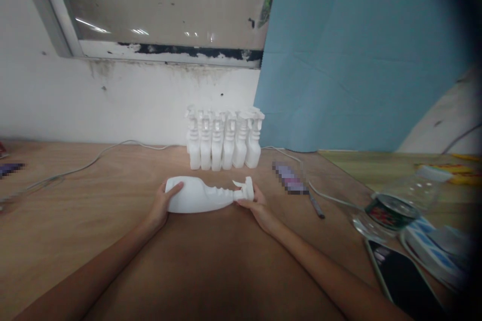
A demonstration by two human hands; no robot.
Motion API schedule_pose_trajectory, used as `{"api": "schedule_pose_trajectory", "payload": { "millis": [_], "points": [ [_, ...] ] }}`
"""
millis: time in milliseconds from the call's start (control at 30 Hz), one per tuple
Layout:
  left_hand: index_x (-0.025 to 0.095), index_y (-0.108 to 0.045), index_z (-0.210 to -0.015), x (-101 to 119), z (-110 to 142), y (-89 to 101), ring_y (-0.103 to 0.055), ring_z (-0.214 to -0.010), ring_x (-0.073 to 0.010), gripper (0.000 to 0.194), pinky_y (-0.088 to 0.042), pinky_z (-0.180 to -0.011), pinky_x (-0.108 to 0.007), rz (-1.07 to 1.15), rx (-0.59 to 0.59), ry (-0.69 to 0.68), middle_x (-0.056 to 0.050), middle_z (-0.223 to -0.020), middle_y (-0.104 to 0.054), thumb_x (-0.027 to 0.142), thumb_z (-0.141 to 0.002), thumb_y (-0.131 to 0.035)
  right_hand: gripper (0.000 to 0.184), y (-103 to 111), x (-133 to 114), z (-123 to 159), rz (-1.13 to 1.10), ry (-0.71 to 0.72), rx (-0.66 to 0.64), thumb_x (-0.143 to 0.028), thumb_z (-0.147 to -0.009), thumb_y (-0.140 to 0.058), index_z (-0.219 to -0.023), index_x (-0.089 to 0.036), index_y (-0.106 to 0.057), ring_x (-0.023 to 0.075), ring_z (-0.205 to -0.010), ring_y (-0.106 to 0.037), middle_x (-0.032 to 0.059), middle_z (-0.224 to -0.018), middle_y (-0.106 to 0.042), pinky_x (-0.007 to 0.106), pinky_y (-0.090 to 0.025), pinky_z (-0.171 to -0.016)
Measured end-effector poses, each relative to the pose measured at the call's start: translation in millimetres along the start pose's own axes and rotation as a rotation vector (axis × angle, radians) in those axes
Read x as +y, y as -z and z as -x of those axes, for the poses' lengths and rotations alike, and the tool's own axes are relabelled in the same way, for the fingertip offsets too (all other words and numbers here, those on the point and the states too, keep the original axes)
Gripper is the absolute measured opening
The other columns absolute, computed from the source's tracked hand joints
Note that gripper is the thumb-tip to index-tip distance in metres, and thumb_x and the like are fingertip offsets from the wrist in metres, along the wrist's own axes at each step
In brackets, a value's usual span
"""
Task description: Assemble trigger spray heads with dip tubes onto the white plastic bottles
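A white spray bottle (pixel 201 196) is held sideways above the wooden table, its base to the left and its trigger head to the right. My left hand (pixel 165 201) grips the base end, the thumb lying over the near face. At the other end, my right hand (pixel 258 206) has its fingers closed around the spray head. The trigger points up and to the left. Behind it, a group of matching white spray bottles (pixel 228 148) stands upright in a tight row against the wall.
At the right lie a phone (pixel 404 281), a clear plastic bottle (pixel 395 210) and a white-and-blue power strip (pixel 433 251). A grey pen-like stick (pixel 316 205) rests beside a blurred purple item (pixel 289 179). A white cable (pixel 94 160) runs along the back left.
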State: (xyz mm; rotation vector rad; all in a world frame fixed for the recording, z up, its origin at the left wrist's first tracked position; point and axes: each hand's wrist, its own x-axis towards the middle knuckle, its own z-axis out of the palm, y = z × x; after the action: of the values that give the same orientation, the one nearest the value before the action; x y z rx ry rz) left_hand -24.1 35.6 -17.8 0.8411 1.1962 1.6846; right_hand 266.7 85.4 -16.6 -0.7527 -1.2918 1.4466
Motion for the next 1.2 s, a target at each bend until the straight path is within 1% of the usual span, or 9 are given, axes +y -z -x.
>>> {"api": "schedule_pose_trajectory", "payload": {
  "millis": [167, 333, 467, 600, 700, 833, 933, 1033, 1200],
  "points": [
    [0.015, -0.063, -0.102, 2.8, 2.7, -3.3, -0.065, -0.066, -0.0163, 0.052, -0.052, -0.061, -0.026, 0.012, -0.019, 0.008, -0.005, -0.088, -0.07, 0.043, -0.063, -0.082, 0.055, 2.4, -0.1, -0.4, 0.08, -0.002, 0.034, -0.026, -0.054, -0.087, -0.094, -0.023, -0.05, 0.018, -0.075, -0.065, -0.0019, -0.084, -0.07, 0.027, -0.049, -0.068],
    [0.015, -0.062, -0.102, 3.5, 5.5, -4.6, -0.064, -0.067, -0.0164, 0.051, -0.052, -0.062, -0.026, 0.021, -0.026, 0.013, -0.004, -0.087, -0.069, 0.042, -0.063, -0.082, 0.042, 1.0, -1.1, 1.8, 0.19, 0.003, -0.071, -0.047, -0.076, -0.07, -0.097, -0.024, -0.042, 0.0125, -0.045, -0.054, -0.0061, -0.064, -0.063, 0.024, -0.04, -0.046],
    [0.015, -0.062, -0.101, 4.5, 6.5, -4.9, -0.065, -0.067, -0.0169, 0.049, -0.051, -0.061, -0.026, 0.022, -0.036, 0.022, -0.005, -0.087, -0.069, 0.041, -0.064, -0.081, 0.058, 2.0, -0.7, 1.6, 0.201, 0.046, -0.105, -0.037, -0.065, -0.082, -0.103, -0.025, -0.039, 0.012, -0.052, -0.056, -0.0054, -0.072, -0.065, 0.024, -0.045, -0.052],
    [0.015, -0.062, -0.102, 5.0, 7.3, -5.1, -0.065, -0.067, -0.0176, 0.048, -0.051, -0.062, -0.027, 0.019, -0.04, 0.028, -0.005, -0.087, -0.07, 0.041, -0.066, -0.08, 0.046, 1.5, -0.5, 1.5, 0.195, 0.033, -0.089, -0.043, -0.075, -0.073, -0.101, -0.025, -0.039, 0.0124, -0.047, -0.054, -0.0068, -0.063, -0.062, 0.023, -0.041, -0.048],
    [0.014, -0.063, -0.102, 4.4, 6.7, -4.6, -0.066, -0.064, -0.0178, 0.05, -0.051, -0.061, -0.027, 0.017, -0.033, 0.029, -0.006, -0.088, -0.071, 0.041, -0.065, -0.081, 0.061, -0.2, -2.4, 2.0, 0.194, 0.066, -0.072, -0.036, -0.064, -0.082, -0.105, -0.026, -0.039, 0.0147, -0.062, -0.061, -0.0025, -0.079, -0.068, 0.025, -0.046, -0.057],
    [0.014, -0.063, -0.103, 3.4, 5.1, -3.5, -0.066, -0.065, -0.018, 0.051, -0.051, -0.061, -0.027, 0.017, -0.033, 0.034, -0.006, -0.088, -0.071, 0.041, -0.063, -0.081, 0.053, -1.5, -5.3, 2.8, 0.222, 0.023, -0.072, -0.04, -0.07, -0.077, -0.104, -0.025, -0.04, 0.0141, -0.057, -0.058, -0.0039, -0.073, -0.066, 0.025, -0.043, -0.053],
    [0.014, -0.063, -0.103, 3.3, 4.6, -3.0, -0.066, -0.065, -0.0179, 0.05, -0.051, -0.061, -0.027, 0.019, -0.034, 0.034, -0.006, -0.088, -0.071, 0.04, -0.064, -0.081, 0.063, -2.2, -6.4, 3.5, 0.224, 0.038, -0.07, -0.033, -0.061, -0.084, -0.107, -0.026, -0.041, 0.0155, -0.07, -0.061, -0.0009, -0.088, -0.066, 0.026, -0.047, -0.062],
    [0.014, -0.064, -0.103, 3.7, 4.8, -3.1, -0.066, -0.066, -0.0182, 0.05, -0.051, -0.061, -0.027, 0.022, -0.041, 0.03, -0.007, -0.09, -0.071, 0.04, -0.065, -0.081, 0.052, -2.7, -6.6, 4.1, 0.256, 0.031, -0.039, -0.036, -0.067, -0.079, -0.103, -0.024, -0.043, 0.0148, -0.065, -0.058, -0.002, -0.081, -0.064, 0.027, -0.046, -0.061],
    [0.014, -0.065, -0.102, 3.5, 4.7, -3.5, -0.067, -0.066, -0.0186, 0.051, -0.051, -0.061, -0.027, 0.026, -0.035, 0.026, -0.006, -0.089, -0.072, 0.041, -0.063, -0.081, 0.055, -2.2, -7.3, 5.6, 0.306, 0.066, -0.019, -0.033, -0.061, -0.083, -0.1, -0.024, -0.047, 0.0159, -0.069, -0.057, -0.0025, -0.083, -0.064, 0.027, -0.046, -0.064]
  ]
}}
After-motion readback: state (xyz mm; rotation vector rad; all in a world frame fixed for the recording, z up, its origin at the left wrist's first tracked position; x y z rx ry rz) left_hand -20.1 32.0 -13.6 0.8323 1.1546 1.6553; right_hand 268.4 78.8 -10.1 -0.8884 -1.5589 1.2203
